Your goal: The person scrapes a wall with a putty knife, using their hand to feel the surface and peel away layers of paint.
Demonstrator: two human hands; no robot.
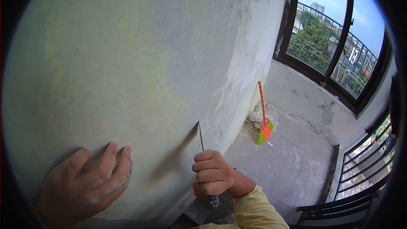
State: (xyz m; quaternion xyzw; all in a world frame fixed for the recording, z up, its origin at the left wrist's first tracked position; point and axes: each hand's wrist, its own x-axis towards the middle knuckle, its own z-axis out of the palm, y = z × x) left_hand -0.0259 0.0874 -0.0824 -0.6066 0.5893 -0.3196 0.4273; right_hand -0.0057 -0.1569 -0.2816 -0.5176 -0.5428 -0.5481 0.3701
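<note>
My right hand (213,173) is wrapped round the handle of a scraper, its thin metal blade (201,138) seen nearly edge-on. The blade points up, and its tip meets the patchy, pale wall (127,80), where a dark shadow falls to the left. Below the fist, the dark end of the handle shows. My left hand (91,182) rests against the wall at the lower left, fingers apart and holding nothing. Greyish dust coats its fingers. Peeling, whitish patches run down the wall to the right of the blade.
An orange and green broom (265,131) leans in the far corner beside a pale heap of debris (255,116). White specks dot the grey floor (292,165). A dark-framed window (326,78) stands at upper right, black railings (366,157) at right.
</note>
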